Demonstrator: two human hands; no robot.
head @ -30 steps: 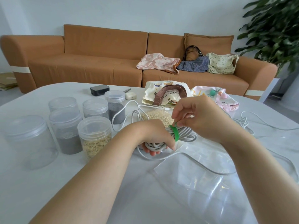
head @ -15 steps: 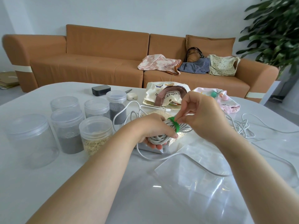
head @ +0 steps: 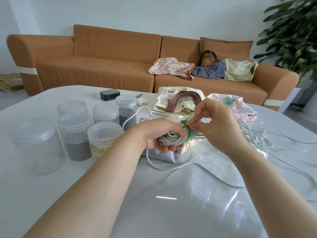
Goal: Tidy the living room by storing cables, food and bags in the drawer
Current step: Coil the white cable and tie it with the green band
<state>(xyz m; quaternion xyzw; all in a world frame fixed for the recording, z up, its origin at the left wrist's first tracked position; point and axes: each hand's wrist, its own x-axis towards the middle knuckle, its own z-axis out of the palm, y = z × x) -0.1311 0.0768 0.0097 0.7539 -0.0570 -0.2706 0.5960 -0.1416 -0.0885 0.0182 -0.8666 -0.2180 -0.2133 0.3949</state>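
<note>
the brown sofa (head: 106, 69) runs along the far side with three cloth bags (head: 207, 69) heaped on its right seat. nearer is the white table (head: 42, 194), which holds everything else. on its left stand six lidded jars (head: 73, 134), some part full of grain or dark powder. a clear plastic bag (head: 205, 182) lies flat near the right, and a tote bag (head: 178, 102) lies towards the far edge. a loose cable (head: 255, 134) sprawls in a tangle on the right.

the step in hand looks like bundling a cable before it is stored. the left hand (head: 159, 134) holds the coil of grey cable (head: 171, 139) just above the table centre, over two food pouches (head: 188, 146), with its fingers curled round the coil from below. the right hand (head: 217, 122) pinches the green tie (head: 189, 133) between thumb and forefinger at the top of the coil, the other fingers loosely bent. the tie wraps the right side of the coil, but whether it is fastened cannot be told.

next, i judge, the tie must be drawn snug and its end fixed while the left hand keeps the loops from springing apart. no drawer is in view, so the coil will need carrying elsewhere, and the loose cable wants the same treatment.
</note>
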